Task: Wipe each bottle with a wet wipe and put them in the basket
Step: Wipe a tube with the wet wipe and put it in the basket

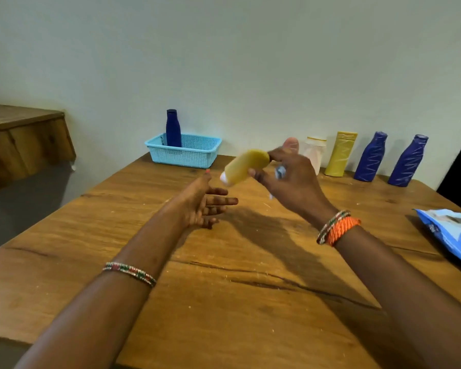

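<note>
Fingers of the right hand (285, 179) are pinching the yellow bottle (246, 166) and wet wipe (280, 172) above the counter (224, 288), seemingly for passing to the left hand (202, 206), spread open beneath

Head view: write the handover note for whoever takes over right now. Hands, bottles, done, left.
Right hand holds the yellow bottle tilted above the table, a wet wipe tucked in its fingers. Left hand is open, palm up, just below the bottle.
Done: one dark blue bottle stands in the blue basket.
Left: four bottles by the wall, white, yellow tube and two blue. Wipes pack lies at the right table edge.
</note>
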